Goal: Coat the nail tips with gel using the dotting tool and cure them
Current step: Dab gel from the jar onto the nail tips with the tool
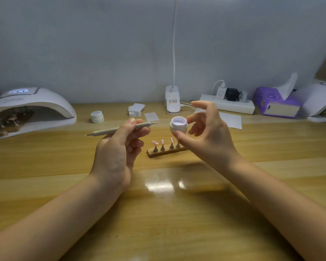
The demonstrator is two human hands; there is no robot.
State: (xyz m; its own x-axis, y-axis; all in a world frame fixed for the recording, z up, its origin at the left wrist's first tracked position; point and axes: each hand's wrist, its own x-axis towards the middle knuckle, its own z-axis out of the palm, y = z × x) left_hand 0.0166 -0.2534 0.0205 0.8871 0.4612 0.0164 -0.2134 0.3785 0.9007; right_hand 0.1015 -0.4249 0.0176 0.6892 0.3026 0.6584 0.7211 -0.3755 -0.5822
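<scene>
My left hand (119,147) pinches a grey dotting tool (109,130) between thumb and fingers, held level, its metal ball end pointing right toward the jar. My right hand (205,134) holds a small open white gel jar (178,126) between thumb and fingers, with pale lilac gel showing inside. Below both hands a wooden holder (166,152) stands on the table with several pink nail tips (155,142) on metal stands; its right end is hidden by my right hand.
A white curing lamp (32,108) stands at the far left with another loaded holder inside. A closed white jar (97,117), white wipes (135,109), a clip lamp base (172,103), a power strip (228,106), a purple tissue box (275,104) and a second lamp (322,102) line the back.
</scene>
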